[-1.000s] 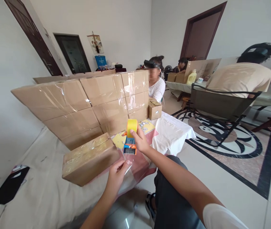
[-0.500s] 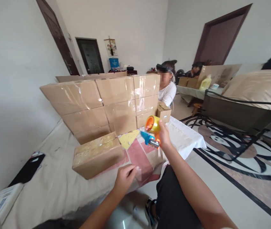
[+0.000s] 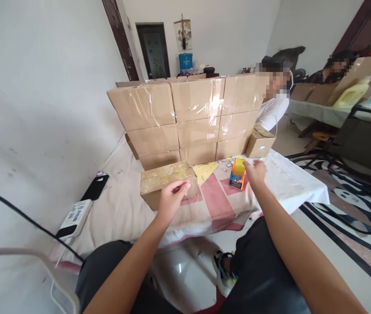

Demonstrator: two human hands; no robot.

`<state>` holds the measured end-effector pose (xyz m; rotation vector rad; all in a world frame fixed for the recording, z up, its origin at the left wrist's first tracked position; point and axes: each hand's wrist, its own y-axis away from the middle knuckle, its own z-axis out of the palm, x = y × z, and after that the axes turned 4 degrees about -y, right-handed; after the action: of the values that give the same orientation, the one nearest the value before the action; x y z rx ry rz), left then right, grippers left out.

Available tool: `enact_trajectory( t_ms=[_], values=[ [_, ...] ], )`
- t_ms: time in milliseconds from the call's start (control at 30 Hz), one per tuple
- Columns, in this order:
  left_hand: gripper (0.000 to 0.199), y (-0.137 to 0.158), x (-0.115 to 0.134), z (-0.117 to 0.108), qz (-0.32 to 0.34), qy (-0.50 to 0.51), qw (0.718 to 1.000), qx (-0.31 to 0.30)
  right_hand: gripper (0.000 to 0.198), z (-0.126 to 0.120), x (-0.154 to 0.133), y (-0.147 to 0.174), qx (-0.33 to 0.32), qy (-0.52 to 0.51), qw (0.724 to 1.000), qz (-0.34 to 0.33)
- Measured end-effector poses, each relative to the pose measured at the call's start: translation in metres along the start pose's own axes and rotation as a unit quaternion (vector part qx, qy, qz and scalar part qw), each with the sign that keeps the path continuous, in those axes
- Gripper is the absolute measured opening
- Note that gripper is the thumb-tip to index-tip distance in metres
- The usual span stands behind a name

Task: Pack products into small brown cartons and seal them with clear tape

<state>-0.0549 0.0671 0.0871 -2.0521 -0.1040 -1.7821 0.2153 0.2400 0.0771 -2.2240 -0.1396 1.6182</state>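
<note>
A tape dispenser (image 3: pixel 237 178), blue and orange with a yellow roll of tape, stands on the cloth-covered table. Right beside it is my right hand (image 3: pixel 256 173), its fingertips at the roll's edge and its fingers partly apart; I cannot tell if they still touch. My left hand (image 3: pixel 172 197) is closed in a pinch over the near right end of a taped cardboard box (image 3: pixel 164 174). What those fingers hold, if anything, is too small to make out. Behind lies a yellow patterned patch (image 3: pixel 205 171) of the cloth.
Stacked, taped cardboard boxes (image 3: pixel 198 98) form a wall across the table. A smaller box (image 3: pixel 260 141) stands at its right end, near a person in a white sleeve (image 3: pixel 273 114). Small pale pieces (image 3: pixel 227 165) lie by the dispenser. A black chair (image 3: pixel 365 148) is at right.
The tape dispenser, held up in my right hand before, now stands on the table. My left hand has moved up over the box. The view has turned left and down.
</note>
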Motion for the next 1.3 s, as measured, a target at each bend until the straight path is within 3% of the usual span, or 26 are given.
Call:
enact_trajectory(
  t_ms=[67,133,200,300,367,433,500,567,667,733,867,967,1067,1167,1233,1300],
  values=[
    [0.03,0.001,0.003,-0.004,-0.002,-0.005,1.0,-0.01,0.036,0.013,-0.031,0.02,0.01,-0.006,0.999,-0.038],
    [0.027,0.003,0.006,-0.006,0.009,-0.017,1.0,-0.019,0.029,0.036,-0.068,0.049,-0.145,-0.055,0.975,-0.159],
    [0.026,0.004,0.009,-0.008,0.03,-0.024,0.999,-0.019,0.016,0.06,-0.1,0.079,-0.232,-0.052,0.938,-0.252],
    [0.038,0.003,0.014,-0.014,0.001,-0.06,0.997,-0.04,0.013,0.079,-0.13,0.102,-0.232,-0.027,0.923,-0.305],
    [0.059,0.002,0.019,-0.022,-0.051,-0.123,0.99,-0.055,0.014,0.079,-0.138,0.099,-0.192,-0.049,0.93,-0.309],
    [0.068,-0.001,0.022,-0.033,-0.055,-0.21,0.976,-0.025,0.012,0.074,-0.143,0.085,-0.163,-0.103,0.938,-0.289],
    [0.06,-0.005,0.024,-0.044,0.012,-0.305,0.952,0.038,0.013,0.07,-0.149,0.067,-0.189,-0.151,0.943,-0.229],
    [0.06,-0.011,0.022,-0.052,0.091,-0.377,0.918,0.08,0.016,0.074,-0.153,0.051,-0.255,-0.163,0.942,-0.147],
    [0.086,-0.018,0.016,-0.054,0.157,-0.427,0.885,0.097,0.019,0.101,-0.15,0.035,-0.328,-0.134,0.933,-0.064],
    [0.09,-0.019,0.012,-0.052,0.184,-0.463,0.863,0.087,0.019,0.125,-0.14,0.029,-0.342,-0.075,0.935,-0.063],
    [0.058,-0.017,0.001,-0.045,0.203,-0.548,0.811,0.015,0.013,0.163,-0.114,0.029,-0.342,0.051,0.933,-0.096],
    [0.048,-0.016,-0.009,-0.041,0.191,-0.568,0.8,-0.017,0.009,0.175,-0.103,0.035,-0.335,0.089,0.932,-0.104],
    [0.048,-0.017,-0.015,-0.039,0.185,-0.563,0.806,-0.019,0.028,0.177,-0.099,0.038,-0.276,0.158,0.939,-0.135],
    [0.039,-0.018,-0.015,-0.037,0.19,-0.547,0.815,-0.026,0.053,0.167,-0.09,0.026,-0.152,0.216,0.955,-0.133],
    [0.033,-0.018,-0.015,-0.035,0.197,-0.535,0.82,-0.04,0.042,0.152,-0.077,0.011,-0.108,0.242,0.959,-0.104],
    [0.031,-0.017,-0.014,-0.034,0.202,-0.528,0.823,-0.052,0.029,0.133,-0.06,-0.005,-0.121,0.259,0.956,-0.067]
  ],
)
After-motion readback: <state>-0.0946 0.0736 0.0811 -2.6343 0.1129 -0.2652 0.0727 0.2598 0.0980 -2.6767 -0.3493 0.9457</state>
